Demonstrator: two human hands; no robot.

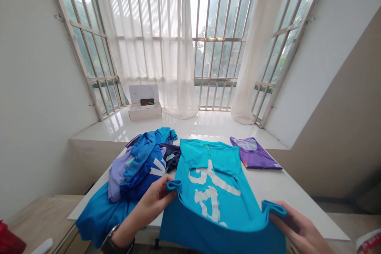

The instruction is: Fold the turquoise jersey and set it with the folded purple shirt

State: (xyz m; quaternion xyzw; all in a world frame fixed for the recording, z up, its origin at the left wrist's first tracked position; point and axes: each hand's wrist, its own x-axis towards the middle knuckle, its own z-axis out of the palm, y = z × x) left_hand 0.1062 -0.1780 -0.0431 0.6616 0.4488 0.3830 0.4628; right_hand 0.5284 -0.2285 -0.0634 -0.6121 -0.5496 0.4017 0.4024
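- While our left hand [157,195] pinches one near corner of the blue shirt [218,194], our right hand [297,222] pinches the other.
- The shirt is between our hands, with its far part flat on the table [287,196] and its near edge held up, sagging in the middle.
- Its long way runs straight ahead of us, so the end with the tucked-in sleeves is far from both hands.
- Our left hand is nearer the clothes pile [138,170].

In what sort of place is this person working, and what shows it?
Probably a room in a home, though this single view cannot confirm it. A barred bay window has sheer white curtains, and a heap of clothes lies on a white table.
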